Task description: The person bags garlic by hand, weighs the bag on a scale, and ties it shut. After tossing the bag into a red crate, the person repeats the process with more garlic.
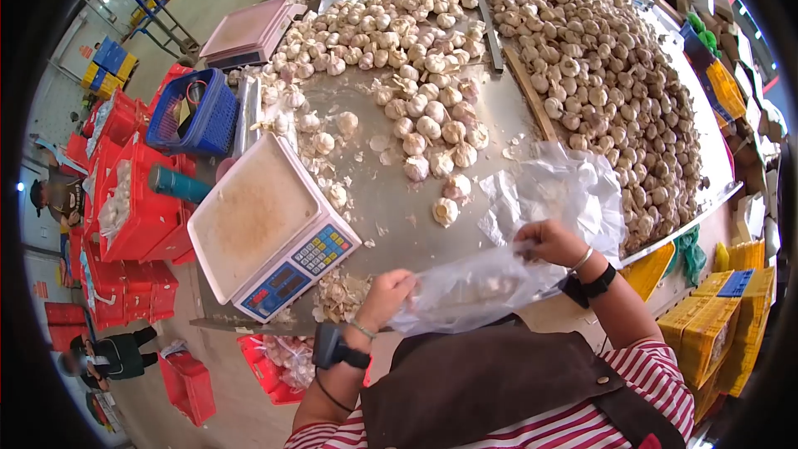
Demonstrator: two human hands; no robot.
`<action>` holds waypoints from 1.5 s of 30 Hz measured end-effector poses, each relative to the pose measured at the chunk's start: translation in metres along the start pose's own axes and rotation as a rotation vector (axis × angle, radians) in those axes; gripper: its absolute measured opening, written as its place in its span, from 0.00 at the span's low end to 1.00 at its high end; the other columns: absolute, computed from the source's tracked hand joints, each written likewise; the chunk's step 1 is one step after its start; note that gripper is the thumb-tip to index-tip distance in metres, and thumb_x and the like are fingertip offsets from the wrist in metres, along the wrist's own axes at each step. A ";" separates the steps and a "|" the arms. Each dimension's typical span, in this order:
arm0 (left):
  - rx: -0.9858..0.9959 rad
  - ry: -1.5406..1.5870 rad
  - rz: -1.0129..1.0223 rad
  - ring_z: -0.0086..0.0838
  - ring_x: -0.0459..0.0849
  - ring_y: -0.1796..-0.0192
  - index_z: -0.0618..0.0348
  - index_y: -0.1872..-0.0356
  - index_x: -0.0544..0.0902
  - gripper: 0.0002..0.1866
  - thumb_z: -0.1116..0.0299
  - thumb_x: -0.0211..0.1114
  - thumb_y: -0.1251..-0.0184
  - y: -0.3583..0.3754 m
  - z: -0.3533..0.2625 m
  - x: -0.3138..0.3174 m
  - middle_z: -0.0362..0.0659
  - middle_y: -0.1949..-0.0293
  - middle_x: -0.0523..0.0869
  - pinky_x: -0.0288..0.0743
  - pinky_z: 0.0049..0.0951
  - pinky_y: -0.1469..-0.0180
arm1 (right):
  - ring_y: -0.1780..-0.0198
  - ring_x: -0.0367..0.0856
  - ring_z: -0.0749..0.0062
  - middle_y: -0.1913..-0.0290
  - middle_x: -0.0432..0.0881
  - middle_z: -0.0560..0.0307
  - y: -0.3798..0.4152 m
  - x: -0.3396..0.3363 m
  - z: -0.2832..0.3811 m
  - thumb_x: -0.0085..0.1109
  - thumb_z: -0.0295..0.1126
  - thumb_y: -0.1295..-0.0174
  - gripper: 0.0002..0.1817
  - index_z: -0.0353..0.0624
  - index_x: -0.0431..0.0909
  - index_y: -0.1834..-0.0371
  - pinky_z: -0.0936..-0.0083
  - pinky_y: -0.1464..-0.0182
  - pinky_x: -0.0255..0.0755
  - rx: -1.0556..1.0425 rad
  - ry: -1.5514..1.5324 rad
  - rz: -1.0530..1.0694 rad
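Between my two hands a clear plastic bag (465,291) is stretched near the table's front edge. My left hand (386,299) is closed on the bag's left end. At its other end my right hand (553,245) pinches the plastic with bent fingers. More clear plastic bags (573,191) lie crumpled on the table just beyond my right hand. Several loose garlic bulbs (428,126) sit on the metal table (374,187) ahead of my hands. The digital scale (258,208) stands to the left of my left hand, with a bare, dusty pan.
A large garlic heap (598,91) fills the right side, behind a wooden strip (529,91) and a metal bar (486,21). Left are a second scale (249,29), a blue basket (195,112) and red crates (133,199). Yellow crates (706,320) stand right. A person (112,357) is at far left.
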State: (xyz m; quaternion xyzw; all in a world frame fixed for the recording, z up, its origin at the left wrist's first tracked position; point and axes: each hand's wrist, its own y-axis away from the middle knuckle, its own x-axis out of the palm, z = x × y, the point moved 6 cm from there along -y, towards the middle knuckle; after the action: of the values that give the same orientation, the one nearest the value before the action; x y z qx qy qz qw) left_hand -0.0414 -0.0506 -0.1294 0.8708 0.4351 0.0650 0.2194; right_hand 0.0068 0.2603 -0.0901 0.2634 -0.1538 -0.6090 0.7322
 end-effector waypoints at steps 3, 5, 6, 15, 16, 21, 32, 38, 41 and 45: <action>-0.207 -0.068 -0.067 0.30 0.83 0.73 0.65 0.69 0.82 0.12 0.64 0.60 0.38 -0.021 0.031 -0.006 0.48 0.76 0.83 0.72 0.30 0.69 | 0.72 0.80 0.77 0.73 0.81 0.55 -0.042 -0.013 -0.015 0.59 0.26 0.43 0.04 0.36 0.80 0.69 0.78 0.66 0.74 -0.106 -0.094 0.123; -0.250 -0.512 -0.227 0.45 0.84 0.67 0.65 0.71 0.83 0.17 0.58 0.60 0.41 -0.046 0.015 -0.017 0.56 0.71 0.83 0.75 0.38 0.64 | 0.66 0.82 0.70 0.68 0.83 0.52 -0.080 -0.033 -0.019 0.64 0.34 0.48 0.10 0.40 0.82 0.68 0.77 0.60 0.74 0.167 0.520 -0.016; -0.253 -0.512 -0.237 0.45 0.84 0.67 0.65 0.71 0.83 0.17 0.58 0.60 0.41 -0.064 0.013 -0.018 0.56 0.71 0.83 0.75 0.38 0.64 | 0.66 0.82 0.70 0.68 0.83 0.52 -0.099 -0.035 -0.015 0.64 0.34 0.48 0.10 0.40 0.82 0.68 0.77 0.60 0.74 0.159 0.523 -0.009; -0.216 -0.708 -0.585 0.56 0.80 0.57 0.65 0.68 0.83 0.14 0.64 0.56 0.47 -0.262 -0.063 -0.092 0.62 0.63 0.82 0.73 0.47 0.52 | 0.61 0.81 0.47 0.66 0.82 0.43 -0.269 -0.156 0.047 0.60 0.42 0.52 0.15 0.43 0.84 0.68 0.61 0.56 0.74 -0.014 0.686 -0.450; -0.193 -0.691 -0.597 0.56 0.80 0.57 0.65 0.67 0.83 0.15 0.64 0.56 0.47 -0.288 -0.062 -0.103 0.62 0.63 0.82 0.73 0.47 0.53 | 0.61 0.80 0.47 0.66 0.82 0.42 -0.284 -0.172 0.058 0.58 0.41 0.51 0.14 0.44 0.84 0.66 0.61 0.56 0.74 -0.042 0.673 -0.501; -0.009 -0.709 -0.746 0.57 0.79 0.59 0.65 0.66 0.82 0.12 0.67 0.55 0.44 -0.343 -0.117 -0.132 0.62 0.67 0.81 0.73 0.45 0.57 | 0.59 0.79 0.44 0.65 0.81 0.40 -0.308 -0.202 0.113 0.56 0.38 0.48 0.13 0.45 0.82 0.63 0.57 0.56 0.71 -0.179 0.612 -0.676; 0.484 -0.896 -0.884 0.52 0.79 0.61 0.62 0.65 0.79 0.07 0.70 0.56 0.38 -0.269 -0.223 -0.133 0.57 0.67 0.81 0.72 0.43 0.60 | 0.73 0.78 0.61 0.74 0.79 0.44 -0.255 -0.199 0.162 0.59 0.27 0.48 0.07 0.35 0.79 0.68 0.71 0.66 0.71 -0.582 0.186 -0.664; 0.306 -0.950 -0.760 0.45 0.79 0.70 0.64 0.65 0.79 0.06 0.74 0.55 0.38 -0.142 -0.225 -0.120 0.55 0.74 0.79 0.72 0.38 0.66 | 0.73 0.74 0.77 0.77 0.78 0.57 -0.154 -0.165 0.170 0.59 0.23 0.48 0.05 0.35 0.79 0.68 0.78 0.68 0.70 -0.512 0.165 -0.302; 0.103 -0.749 -0.775 0.30 0.76 0.76 0.65 0.67 0.79 0.06 0.73 0.56 0.36 -0.080 -0.222 -0.109 0.47 0.79 0.76 0.70 0.30 0.70 | 0.73 0.73 0.82 0.77 0.77 0.62 -0.135 -0.149 0.158 0.60 0.24 0.45 0.05 0.35 0.79 0.66 0.81 0.69 0.69 -0.421 0.000 0.031; 0.036 -0.141 -0.743 0.18 0.71 0.75 0.63 0.71 0.77 0.09 0.70 0.57 0.33 -0.043 -0.173 -0.083 0.36 0.79 0.75 0.68 0.22 0.70 | 0.72 0.76 0.78 0.74 0.80 0.60 -0.141 -0.126 0.152 0.62 0.30 0.43 0.08 0.37 0.80 0.63 0.79 0.67 0.71 -0.440 0.334 0.435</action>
State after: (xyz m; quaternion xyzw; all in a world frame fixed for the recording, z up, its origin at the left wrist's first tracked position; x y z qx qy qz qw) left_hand -0.1764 -0.0369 0.0130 0.6597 0.7062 -0.0868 0.2420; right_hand -0.2174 0.3355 -0.0349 0.1563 0.0506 -0.4059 0.8990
